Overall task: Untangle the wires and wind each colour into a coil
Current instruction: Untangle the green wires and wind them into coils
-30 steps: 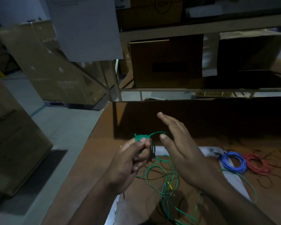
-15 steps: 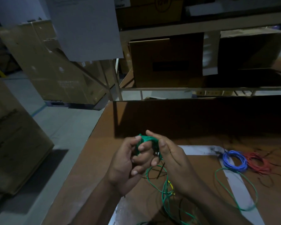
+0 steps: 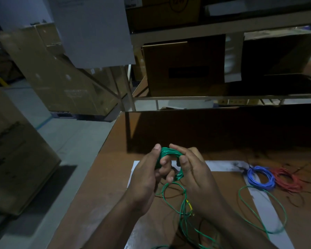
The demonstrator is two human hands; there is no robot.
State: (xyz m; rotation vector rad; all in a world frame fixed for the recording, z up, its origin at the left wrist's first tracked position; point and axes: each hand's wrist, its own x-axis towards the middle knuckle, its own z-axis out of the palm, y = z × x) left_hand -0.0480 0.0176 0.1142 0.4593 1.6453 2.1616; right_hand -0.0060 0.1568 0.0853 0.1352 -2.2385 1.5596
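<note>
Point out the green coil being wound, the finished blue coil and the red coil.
green wire coil [image 3: 166,153], head view, top arc between the hands
blue wire coil [image 3: 251,178], head view, left side
red wire coil [image 3: 285,182], head view, middle strands

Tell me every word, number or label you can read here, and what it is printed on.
Nothing can be read for certain.
Circular mark on the top-shelf box: perhaps "12W", too dark to be sure.
Print on the hanging sheet: too faint.
Print on the leaning carton: blurred.
Lettering on the left-hand carton: blurred.
Small tags on the shelf rail: too small.
</note>
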